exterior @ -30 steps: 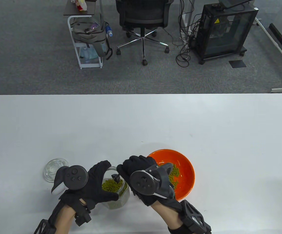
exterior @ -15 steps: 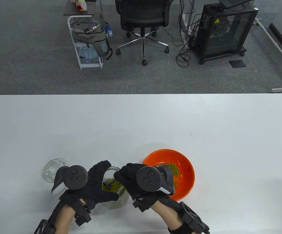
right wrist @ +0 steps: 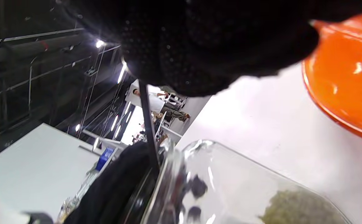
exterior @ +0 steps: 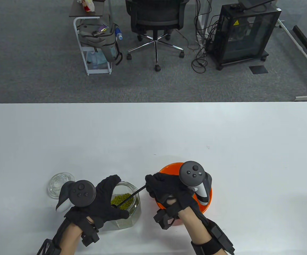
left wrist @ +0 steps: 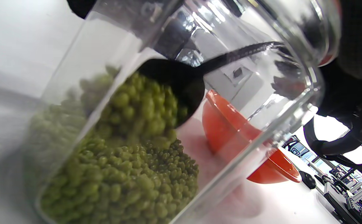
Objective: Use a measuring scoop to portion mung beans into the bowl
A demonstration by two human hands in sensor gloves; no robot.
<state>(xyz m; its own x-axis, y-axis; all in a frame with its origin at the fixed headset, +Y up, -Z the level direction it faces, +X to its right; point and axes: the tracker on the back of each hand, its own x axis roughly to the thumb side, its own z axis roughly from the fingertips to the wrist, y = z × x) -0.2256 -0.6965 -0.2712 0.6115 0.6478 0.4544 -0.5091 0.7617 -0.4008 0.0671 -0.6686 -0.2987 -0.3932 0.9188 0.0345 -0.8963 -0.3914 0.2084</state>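
A glass jar half full of green mung beans stands near the table's front edge. My left hand grips it from the left, thumb across its front. A black measuring scoop slants into the jar's mouth, and my right hand pinches the end of its handle. In the left wrist view the scoop's cup lies against the beans. The orange bowl sits just right of the jar, mostly hidden under my right hand.
A round glass lid lies on the white table left of my left hand. Beyond the table's far edge are an office chair, a trolley and a black cabinet.
My right hand has swung right from above the jar to over the bowl's left side and turned over. The scoop's handle now slants out of the jar. My left hand and the jar stay put.
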